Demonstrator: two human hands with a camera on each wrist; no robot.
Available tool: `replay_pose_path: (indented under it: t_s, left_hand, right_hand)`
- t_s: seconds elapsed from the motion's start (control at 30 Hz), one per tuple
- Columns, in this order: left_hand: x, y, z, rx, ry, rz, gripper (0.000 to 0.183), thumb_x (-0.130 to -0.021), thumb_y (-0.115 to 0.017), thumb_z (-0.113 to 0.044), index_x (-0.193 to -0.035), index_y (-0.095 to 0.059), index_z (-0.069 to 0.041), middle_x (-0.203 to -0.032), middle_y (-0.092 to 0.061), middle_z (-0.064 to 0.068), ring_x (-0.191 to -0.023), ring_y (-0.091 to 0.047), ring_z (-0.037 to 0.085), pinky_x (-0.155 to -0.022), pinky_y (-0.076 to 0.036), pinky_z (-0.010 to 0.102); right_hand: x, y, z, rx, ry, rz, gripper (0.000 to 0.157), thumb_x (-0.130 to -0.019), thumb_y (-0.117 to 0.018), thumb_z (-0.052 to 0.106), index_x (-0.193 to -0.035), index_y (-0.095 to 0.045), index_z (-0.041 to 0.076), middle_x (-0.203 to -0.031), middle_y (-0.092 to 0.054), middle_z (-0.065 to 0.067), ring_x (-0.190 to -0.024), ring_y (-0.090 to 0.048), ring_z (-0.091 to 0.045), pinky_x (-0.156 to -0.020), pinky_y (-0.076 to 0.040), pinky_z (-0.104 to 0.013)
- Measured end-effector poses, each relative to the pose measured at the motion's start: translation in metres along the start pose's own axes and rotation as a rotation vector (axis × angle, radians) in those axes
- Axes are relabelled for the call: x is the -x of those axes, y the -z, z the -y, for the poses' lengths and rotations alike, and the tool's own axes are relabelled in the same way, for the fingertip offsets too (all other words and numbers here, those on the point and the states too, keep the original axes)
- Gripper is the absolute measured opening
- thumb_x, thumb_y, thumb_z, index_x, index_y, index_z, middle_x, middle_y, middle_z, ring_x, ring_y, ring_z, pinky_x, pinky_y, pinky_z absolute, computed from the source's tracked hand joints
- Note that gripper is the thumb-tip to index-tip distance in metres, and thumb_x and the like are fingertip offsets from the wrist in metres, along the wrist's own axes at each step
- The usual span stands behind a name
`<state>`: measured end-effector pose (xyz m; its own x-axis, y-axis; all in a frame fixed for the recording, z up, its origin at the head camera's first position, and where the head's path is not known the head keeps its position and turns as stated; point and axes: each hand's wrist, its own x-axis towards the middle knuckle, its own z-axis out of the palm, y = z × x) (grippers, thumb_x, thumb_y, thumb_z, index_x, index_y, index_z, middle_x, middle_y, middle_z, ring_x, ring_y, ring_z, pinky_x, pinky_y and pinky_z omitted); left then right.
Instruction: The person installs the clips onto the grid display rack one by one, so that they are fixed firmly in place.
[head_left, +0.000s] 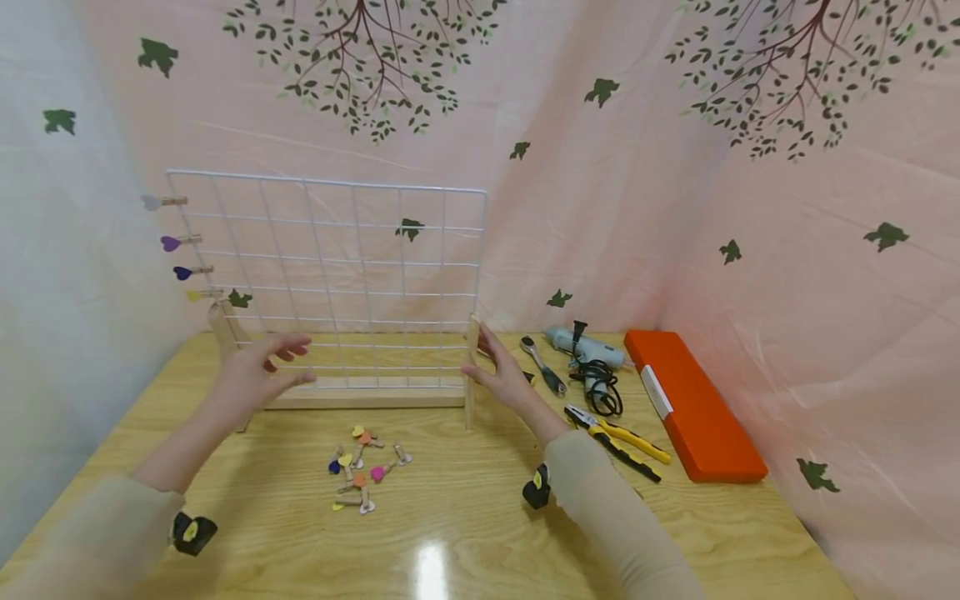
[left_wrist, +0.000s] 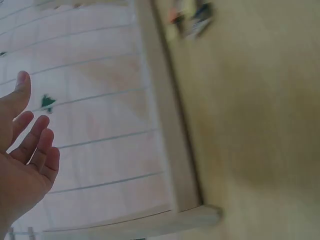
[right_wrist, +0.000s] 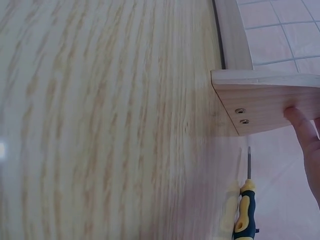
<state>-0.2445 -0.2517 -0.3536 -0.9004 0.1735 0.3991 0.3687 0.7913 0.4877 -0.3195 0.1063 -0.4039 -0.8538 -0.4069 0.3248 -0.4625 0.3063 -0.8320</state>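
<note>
A white wire grid rack stands upright in a wooden base with side panels. My right hand is at the right side panel, with a straight fingertip touching its outer face beside two screws. The left hand hovers just in front of the grid near the left panel, fingers loosely bent, holding nothing; its palm and fingers show in the left wrist view. Small wooden clothespins with coloured hearts lie in a loose heap before the rack. Several more, including one with a purple heart, are clipped down the grid's left edge.
Right of the rack lie a ratchet wrench, a glue gun with coiled black cord, and yellow-black pliers. An orange-red case lies at the right edge. A screwdriver lies beyond the right panel. Patterned curtains hang behind.
</note>
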Motion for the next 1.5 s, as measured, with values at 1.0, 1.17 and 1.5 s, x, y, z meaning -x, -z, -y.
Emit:
replay_pose_path:
  t_s: [1.0, 1.17, 1.5]
  left_hand:
    - [0.052, -0.075, 0.039, 0.16, -0.056, 0.448, 0.037, -0.076, -0.068, -0.018, -0.109, -0.056, -0.006, -0.084, -0.056, -0.002, -0.071, -0.051, 0.004, -0.061, -0.044, 0.021]
    - [0.042, -0.055, 0.034, 0.165, -0.082, 0.382, 0.034, -0.078, -0.064, -0.003, -0.112, -0.056, -0.003, -0.085, -0.06, 0.002, -0.073, -0.056, 0.006, -0.062, -0.047, 0.022]
    - [-0.001, 0.023, 0.002, 0.119, -0.043, 0.097, 0.017, -0.087, -0.057, -0.021, -0.099, -0.065, -0.011, -0.092, -0.065, 0.003, -0.075, -0.058, 0.0, -0.062, -0.047, 0.018]
  right_hand:
    - [-0.001, -0.004, -0.005, -0.066, 0.121, -0.011, 0.077, -0.083, -0.059, 0.004, -0.141, -0.01, 0.019, -0.133, -0.037, -0.024, -0.125, -0.035, -0.033, -0.098, -0.03, -0.052]
    - [-0.001, -0.003, -0.004, -0.058, 0.104, -0.01, 0.077, -0.084, -0.06, 0.007, -0.141, -0.01, 0.02, -0.134, -0.038, -0.019, -0.126, -0.035, -0.03, -0.097, -0.032, -0.05]
    - [-0.001, -0.002, -0.003, -0.086, 0.11, -0.007, 0.077, -0.083, -0.059, 0.004, -0.141, -0.01, 0.018, -0.135, -0.036, -0.023, -0.126, -0.033, -0.033, -0.096, -0.031, -0.053]
